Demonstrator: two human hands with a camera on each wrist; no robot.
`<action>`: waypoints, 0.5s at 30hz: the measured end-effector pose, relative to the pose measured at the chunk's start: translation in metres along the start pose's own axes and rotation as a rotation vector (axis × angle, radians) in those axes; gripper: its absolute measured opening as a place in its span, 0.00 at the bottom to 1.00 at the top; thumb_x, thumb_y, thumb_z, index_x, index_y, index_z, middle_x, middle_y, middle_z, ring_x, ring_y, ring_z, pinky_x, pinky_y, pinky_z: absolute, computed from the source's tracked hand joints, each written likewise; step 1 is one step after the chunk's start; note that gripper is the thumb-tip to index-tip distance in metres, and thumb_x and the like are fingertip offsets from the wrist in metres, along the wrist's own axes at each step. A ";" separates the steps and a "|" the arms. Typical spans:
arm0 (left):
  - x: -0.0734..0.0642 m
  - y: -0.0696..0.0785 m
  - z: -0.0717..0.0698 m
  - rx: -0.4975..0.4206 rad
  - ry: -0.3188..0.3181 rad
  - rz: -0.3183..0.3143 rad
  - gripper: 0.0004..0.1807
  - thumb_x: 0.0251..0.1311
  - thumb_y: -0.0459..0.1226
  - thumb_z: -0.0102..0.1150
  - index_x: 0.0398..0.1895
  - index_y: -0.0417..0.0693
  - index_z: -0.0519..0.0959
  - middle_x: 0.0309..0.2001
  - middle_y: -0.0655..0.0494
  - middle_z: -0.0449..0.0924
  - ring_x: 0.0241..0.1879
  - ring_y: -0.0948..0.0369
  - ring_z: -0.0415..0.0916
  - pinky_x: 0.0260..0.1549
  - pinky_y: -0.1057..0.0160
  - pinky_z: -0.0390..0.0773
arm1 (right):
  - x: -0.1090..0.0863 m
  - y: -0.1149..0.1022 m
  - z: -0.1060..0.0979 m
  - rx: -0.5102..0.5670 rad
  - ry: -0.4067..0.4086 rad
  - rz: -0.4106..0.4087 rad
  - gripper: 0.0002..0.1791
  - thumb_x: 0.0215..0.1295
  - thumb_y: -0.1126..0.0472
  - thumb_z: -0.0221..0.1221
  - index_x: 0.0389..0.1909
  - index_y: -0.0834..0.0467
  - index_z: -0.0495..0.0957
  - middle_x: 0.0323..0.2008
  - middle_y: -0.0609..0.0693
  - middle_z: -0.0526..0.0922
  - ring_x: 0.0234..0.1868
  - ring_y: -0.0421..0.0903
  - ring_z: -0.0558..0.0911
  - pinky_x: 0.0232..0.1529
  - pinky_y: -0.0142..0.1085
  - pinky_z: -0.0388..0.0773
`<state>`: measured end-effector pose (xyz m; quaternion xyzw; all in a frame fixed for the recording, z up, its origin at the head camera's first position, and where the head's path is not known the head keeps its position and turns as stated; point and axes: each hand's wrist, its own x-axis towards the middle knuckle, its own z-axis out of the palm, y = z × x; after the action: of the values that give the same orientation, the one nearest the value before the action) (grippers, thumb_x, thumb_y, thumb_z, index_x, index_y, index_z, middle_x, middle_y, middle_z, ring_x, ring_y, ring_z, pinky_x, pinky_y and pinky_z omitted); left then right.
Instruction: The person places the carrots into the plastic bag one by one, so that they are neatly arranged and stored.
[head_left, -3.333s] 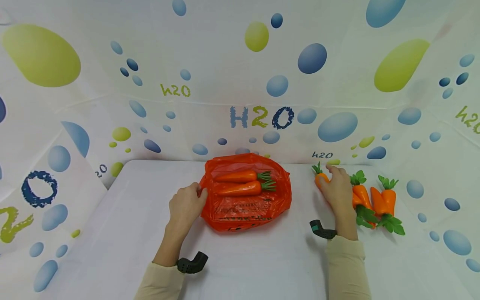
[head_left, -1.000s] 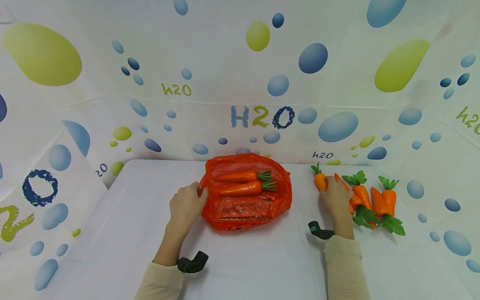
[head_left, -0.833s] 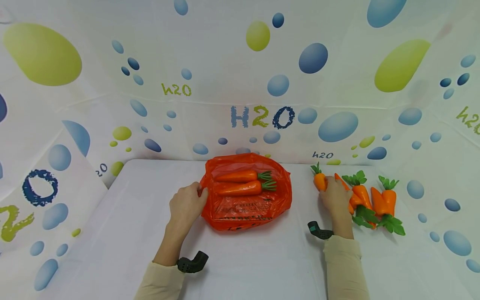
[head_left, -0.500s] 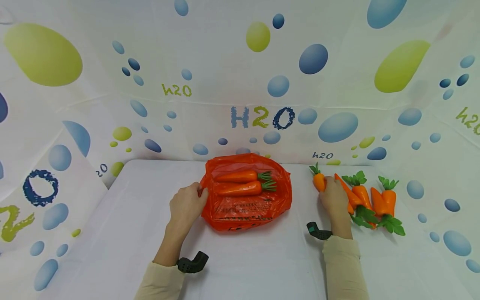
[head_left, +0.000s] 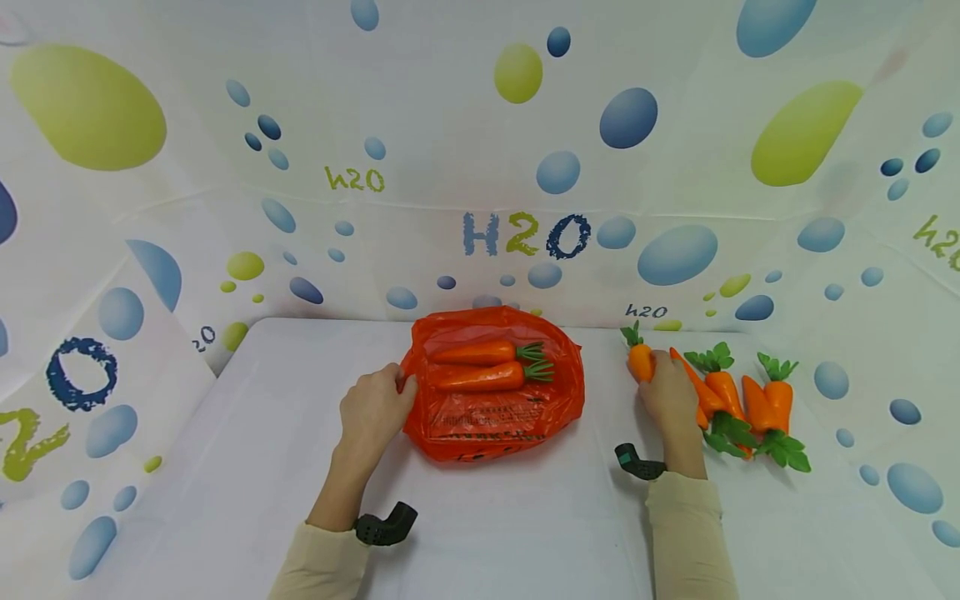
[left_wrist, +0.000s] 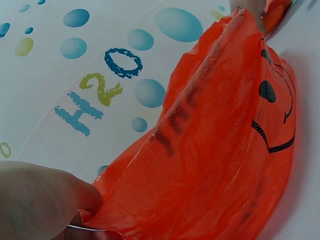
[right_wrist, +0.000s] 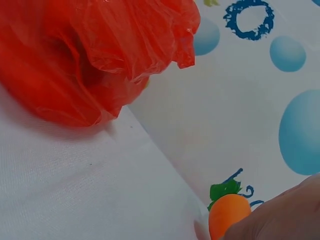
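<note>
My left hand [head_left: 375,408] pinches the left rim of a red plastic bag [head_left: 480,429], which stands open in the middle of the table. Two long orange carrots [head_left: 480,377] with green tops lie in the bag side by side. In the left wrist view, thumb and finger grip the bag's edge [left_wrist: 150,200]. My right hand [head_left: 670,396] holds a small carrot [head_left: 640,362] whose leafy top points away from me; its lower part is hidden by the hand. The right wrist view also shows this carrot [right_wrist: 229,214] by the fingers.
Right of my right hand lies a group of several short carrots [head_left: 722,390] with broad green leaves, some overlapping. A white cloth [head_left: 525,533] covers the table. Behind it rises a curtain [head_left: 420,242] printed with blue and green spots.
My right hand has drawn slightly toward me and left, its fingers now around the small carrot, uncovering an orange carrot beside it. The left hand and bag have stayed put.
</note>
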<state>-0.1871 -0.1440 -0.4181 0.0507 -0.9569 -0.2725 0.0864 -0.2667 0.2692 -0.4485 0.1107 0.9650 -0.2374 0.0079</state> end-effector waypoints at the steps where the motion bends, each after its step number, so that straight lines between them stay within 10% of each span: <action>1: 0.000 0.000 0.000 0.000 0.001 0.001 0.14 0.68 0.42 0.53 0.30 0.41 0.78 0.18 0.52 0.73 0.17 0.59 0.69 0.17 0.66 0.71 | 0.000 -0.001 -0.001 0.004 0.001 0.001 0.33 0.70 0.64 0.55 0.73 0.67 0.57 0.65 0.70 0.66 0.63 0.68 0.68 0.69 0.64 0.63; 15: -0.001 0.000 0.000 -0.003 0.011 0.012 0.13 0.67 0.42 0.54 0.31 0.41 0.78 0.18 0.52 0.74 0.17 0.59 0.69 0.17 0.67 0.72 | -0.002 -0.002 -0.007 0.047 0.040 -0.002 0.35 0.73 0.54 0.55 0.74 0.64 0.57 0.67 0.71 0.65 0.62 0.67 0.69 0.68 0.63 0.63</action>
<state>-0.1863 -0.1436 -0.4183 0.0461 -0.9564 -0.2729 0.0932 -0.2649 0.2704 -0.4415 0.1147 0.9593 -0.2577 -0.0144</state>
